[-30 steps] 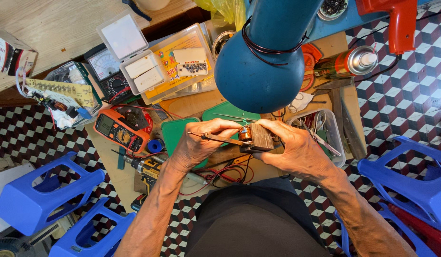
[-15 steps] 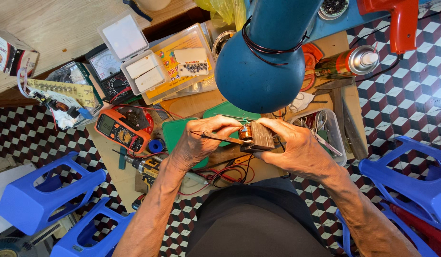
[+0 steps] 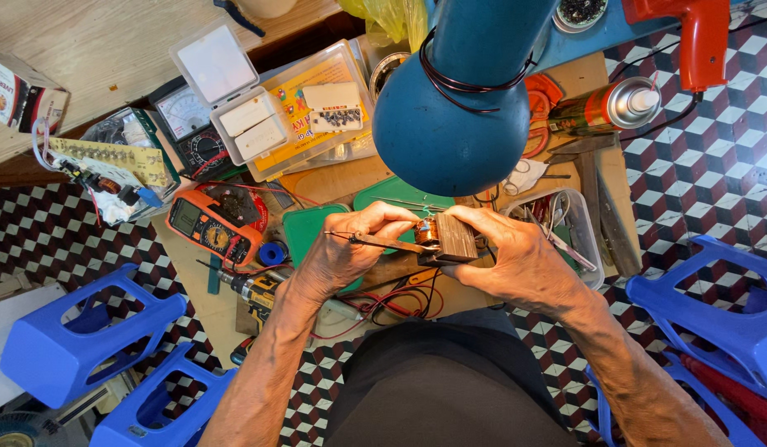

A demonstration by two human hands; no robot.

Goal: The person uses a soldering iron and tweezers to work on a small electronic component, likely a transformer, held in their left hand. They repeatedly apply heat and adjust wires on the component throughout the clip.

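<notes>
A small transformer, with a dark laminated core and an orange-copper winding at its left end, is held above the cluttered tabletop, just below the blue lamp head. It is gripped by the right hand, whose fingers are closed around its right side. Its long axis is seen to run roughly left to right, slightly tilted, with the winding turned toward the left hand. A pair of tweezers is pinched in the left fingers; it lies nearly level, its tip pointed right and set against the winding.

Behind the hands, a clear plastic tub is filled with thin metal tools. A clear compartment box with a yellow card inside is seen further back, and small dark parts are held in one white tray on it. An orange multimeter lies to the left.
</notes>
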